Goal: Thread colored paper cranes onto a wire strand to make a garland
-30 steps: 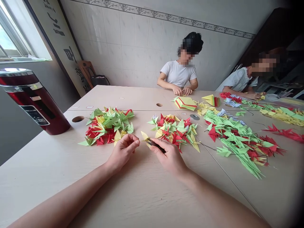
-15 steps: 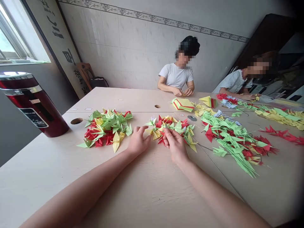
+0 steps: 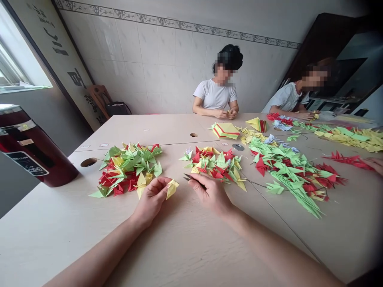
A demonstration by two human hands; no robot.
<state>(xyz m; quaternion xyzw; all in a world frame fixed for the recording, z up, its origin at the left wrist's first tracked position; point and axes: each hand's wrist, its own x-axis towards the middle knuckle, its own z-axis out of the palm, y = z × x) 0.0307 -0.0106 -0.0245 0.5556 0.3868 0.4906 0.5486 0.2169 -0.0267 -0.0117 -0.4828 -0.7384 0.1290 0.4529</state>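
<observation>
Thumb and fingers of my left hand [image 3: 151, 202] pinch a small yellow folded paper crane [image 3: 172, 189] just above the table. Beside it, my right hand [image 3: 214, 194] grips dark, pointed tweezers [image 3: 187, 176], their tips facing the yellow paper but apart from it. Behind my left hand lies a pile of green, red and yellow paper cranes [image 3: 146, 153]. A smaller heap of mixed cranes [image 3: 220, 161] sits just beyond my right hand, with a dark string [image 3: 255, 182] running from it to the right.
A dark red thermos [image 3: 44, 153] stands at the left. Strung green and red cranes [image 3: 291, 175] spread to the right. Square paper sheets [image 3: 226, 130] are stacked farther back. Two people [image 3: 215, 95] sit across the table; another person's hand [image 3: 375, 164] enters at the right edge.
My left hand has moved back toward me and left, now pinching the yellow crane. My right hand has drawn back slightly from the middle heap, and the tweezers now show. The view has shifted slightly.
</observation>
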